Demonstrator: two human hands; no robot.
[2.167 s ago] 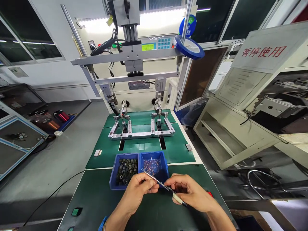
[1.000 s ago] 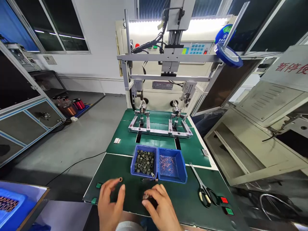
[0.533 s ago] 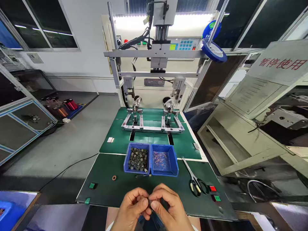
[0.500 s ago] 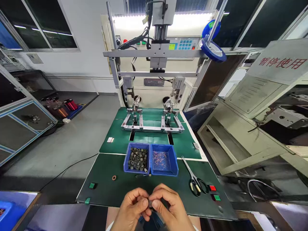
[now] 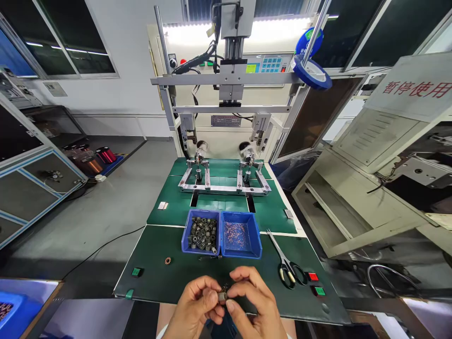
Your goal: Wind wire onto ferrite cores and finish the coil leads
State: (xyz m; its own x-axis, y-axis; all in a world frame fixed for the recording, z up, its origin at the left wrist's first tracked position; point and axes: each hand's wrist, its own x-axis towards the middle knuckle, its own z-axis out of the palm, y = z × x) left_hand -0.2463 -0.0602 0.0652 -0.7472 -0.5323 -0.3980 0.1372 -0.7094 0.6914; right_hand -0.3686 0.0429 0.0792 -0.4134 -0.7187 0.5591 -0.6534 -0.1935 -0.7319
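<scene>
Left hand (image 5: 198,303): thumb and fingertips clamped on a small grey cylinder (image 5: 222,297)
Right hand (image 5: 257,301): fingertips apart, just beside it; contact unclear

On my left: red spool (image 5: 106,155) beside copper-coloured spool (image 5: 93,165), grey floor (image 5: 130,188) near them, dark window (image 5: 86,44) in white wall (image 5: 130,89) higher up. On my right: pale cabinet (image 5: 370,136) bearing red lettering (image 5: 419,89).
</scene>
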